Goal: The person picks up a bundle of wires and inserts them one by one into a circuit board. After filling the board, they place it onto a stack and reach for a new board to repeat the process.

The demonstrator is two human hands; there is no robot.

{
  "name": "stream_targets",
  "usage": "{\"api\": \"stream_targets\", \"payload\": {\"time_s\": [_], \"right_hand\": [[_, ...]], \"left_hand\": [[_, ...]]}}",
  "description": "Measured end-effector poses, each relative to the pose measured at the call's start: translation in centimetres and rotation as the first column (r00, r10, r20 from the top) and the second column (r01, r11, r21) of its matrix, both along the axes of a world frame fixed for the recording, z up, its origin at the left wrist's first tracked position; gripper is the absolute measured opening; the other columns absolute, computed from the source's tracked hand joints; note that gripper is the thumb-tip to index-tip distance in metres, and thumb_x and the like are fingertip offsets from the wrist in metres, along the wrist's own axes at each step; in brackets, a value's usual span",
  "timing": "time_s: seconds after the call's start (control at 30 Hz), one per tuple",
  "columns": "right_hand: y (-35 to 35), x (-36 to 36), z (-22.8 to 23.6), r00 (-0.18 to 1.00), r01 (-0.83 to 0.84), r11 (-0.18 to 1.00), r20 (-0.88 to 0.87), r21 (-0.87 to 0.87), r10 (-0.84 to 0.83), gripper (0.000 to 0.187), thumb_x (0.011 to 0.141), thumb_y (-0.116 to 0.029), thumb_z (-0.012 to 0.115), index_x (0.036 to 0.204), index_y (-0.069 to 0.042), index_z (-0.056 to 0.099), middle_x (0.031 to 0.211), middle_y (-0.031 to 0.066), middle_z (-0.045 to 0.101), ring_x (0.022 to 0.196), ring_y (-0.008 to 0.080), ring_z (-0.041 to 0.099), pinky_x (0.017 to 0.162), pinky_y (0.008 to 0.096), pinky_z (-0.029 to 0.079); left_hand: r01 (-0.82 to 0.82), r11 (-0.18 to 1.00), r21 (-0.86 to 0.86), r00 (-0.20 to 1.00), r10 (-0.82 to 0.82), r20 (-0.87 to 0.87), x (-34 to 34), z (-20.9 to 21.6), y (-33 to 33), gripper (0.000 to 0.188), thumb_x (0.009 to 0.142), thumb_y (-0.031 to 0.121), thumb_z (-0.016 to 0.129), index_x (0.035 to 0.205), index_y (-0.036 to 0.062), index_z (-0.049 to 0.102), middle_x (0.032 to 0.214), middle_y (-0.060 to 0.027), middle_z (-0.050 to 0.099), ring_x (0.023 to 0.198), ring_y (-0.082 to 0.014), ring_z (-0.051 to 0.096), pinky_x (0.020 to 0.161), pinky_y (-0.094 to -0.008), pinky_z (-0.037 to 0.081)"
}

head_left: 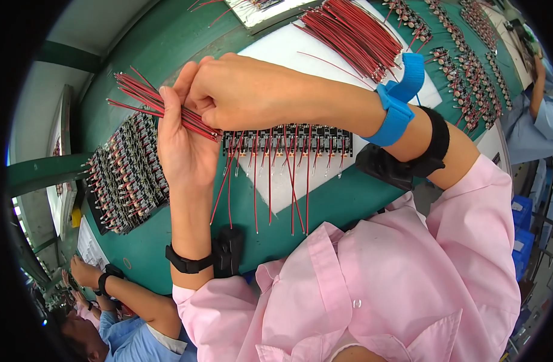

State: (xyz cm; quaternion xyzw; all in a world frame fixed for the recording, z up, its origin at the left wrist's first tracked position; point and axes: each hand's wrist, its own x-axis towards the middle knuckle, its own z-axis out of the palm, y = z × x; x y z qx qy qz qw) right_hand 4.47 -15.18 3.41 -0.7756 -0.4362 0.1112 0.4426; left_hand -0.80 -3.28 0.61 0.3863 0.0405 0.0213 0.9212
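A bundle of thin red and black wires lies across my left hand, held between the thumb and the palm. My right hand reaches over from the right with curled fingers that meet the bundle's lower right end. What its fingertips pinch, if anything, is hidden. Just below my hands, a row of small black circuit boards stretches to the right. Several red and black wires hang from that row toward me, with short clear-tipped parts among them.
A white foam sheet carries a large pile of red wires. Stacked boards stand left on the green table; more rows of assemblies lie far right. Other people's arms show at lower left and right. Blue bins stand right.
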Motion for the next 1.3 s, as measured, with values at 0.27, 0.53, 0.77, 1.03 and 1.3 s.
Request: {"api": "stream_targets", "payload": {"time_s": [0.27, 0.53, 0.77, 1.03, 1.3], "right_hand": [[0.2, 0.6, -0.8, 0.997, 0.076, 0.996, -0.034, 0.043, -0.075, 0.011, 0.059, -0.002, 0.046, 0.052, 0.005, 0.044, 0.058, 0.0152, 0.054, 0.052, 0.0289, 0.052, 0.050, 0.0358, 0.040], [-0.2, 0.6, -0.3, 0.971, 0.071, 0.997, -0.233, 0.034, -0.061, 0.011, 0.059, -0.001, 0.046, 0.051, 0.006, 0.045, 0.062, 0.0112, 0.058, 0.046, 0.0224, 0.051, 0.045, 0.0327, 0.040], [-1.4, 0.7, 0.9, 0.895, 0.033, 0.999, -0.445, -0.013, -0.035, 0.015, 0.062, -0.005, 0.048, 0.051, 0.004, 0.048, 0.055, 0.0095, 0.055, 0.042, 0.0144, 0.050, 0.038, 0.0255, 0.039], [-2.8, 0.4, -0.2, 0.795, 0.008, 0.999, -0.606, -0.040, -0.031, 0.014, 0.065, -0.012, 0.053, 0.059, 0.001, 0.052, 0.051, 0.0068, 0.051, 0.039, 0.0086, 0.044, 0.035, 0.0197, 0.033], [-3.1, -0.2, -0.5, 0.775, 0.113, 0.987, -0.632, 0.110, -0.018, 0.013, 0.067, -0.013, 0.056, 0.064, 0.000, 0.054, 0.049, 0.0020, 0.048, 0.038, 0.0051, 0.040, 0.035, 0.0170, 0.029]], "left_hand": [[0.135, 0.989, -0.055, 0.990, -0.132, 0.055, -0.2, -0.5, 0.2, 0.040, 0.089, 0.027, 0.027, 0.108, -0.0042, 0.041, 0.106, -0.0121, 0.047, 0.100, -0.0185, 0.046, 0.083, -0.0313, 0.040], [-0.027, 0.998, 0.052, 0.997, 0.030, -0.067, -0.2, -0.2, -0.4, 0.037, 0.089, 0.025, 0.030, 0.106, -0.0052, 0.042, 0.099, -0.0113, 0.050, 0.087, -0.0181, 0.051, 0.072, -0.0303, 0.043], [-0.030, 0.938, 0.345, 0.999, 0.041, -0.027, -0.1, -0.3, -0.7, 0.029, 0.088, 0.023, 0.035, 0.093, -0.0032, 0.048, 0.076, -0.0061, 0.052, 0.056, -0.0112, 0.048, 0.048, -0.0244, 0.038], [-0.057, 0.841, 0.538, 0.985, 0.137, -0.109, -0.5, 0.4, -0.9, 0.017, 0.082, 0.020, 0.049, 0.076, 0.0032, 0.049, 0.049, 0.0067, 0.032, 0.038, 0.0001, 0.022, 0.034, -0.0178, 0.014], [-0.120, 0.689, 0.715, 0.986, 0.166, 0.005, -0.7, 0.7, -1.0, 0.018, 0.079, 0.019, 0.052, 0.071, 0.0032, 0.051, 0.046, 0.0073, 0.032, 0.038, -0.0006, 0.025, 0.034, -0.0179, 0.017]]}}
